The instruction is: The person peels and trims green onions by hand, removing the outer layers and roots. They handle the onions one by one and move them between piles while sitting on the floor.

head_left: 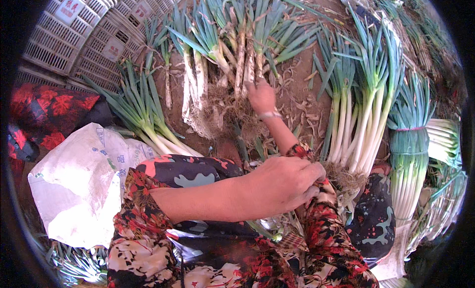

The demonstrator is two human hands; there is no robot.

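Observation:
Soil-covered green onions [240, 61] with tangled roots lie in a pile before me. My right hand [262, 98] reaches into the pile, its fingers closed round the lower part of a stalk. Across my right forearm comes my left hand [293, 184], fingers curled beside the floral right sleeve [323, 210]; whether it pinches the cloth is unclear. Cleaner onions with white stems [365, 128] lean at the right, roots down by my knee. Farther right stands a tied onion bundle [410, 154]. More loose onions [148, 121] lie at the left.
Stacked plastic crates [59, 31] stand at the upper left. A white woven sack [85, 184] lies at my left beside red-and-black floral cloth [48, 109]. Dry peelings [304, 106] litter the ground. Further onion bundles [443, 139] are at the right edge, others at the lower left.

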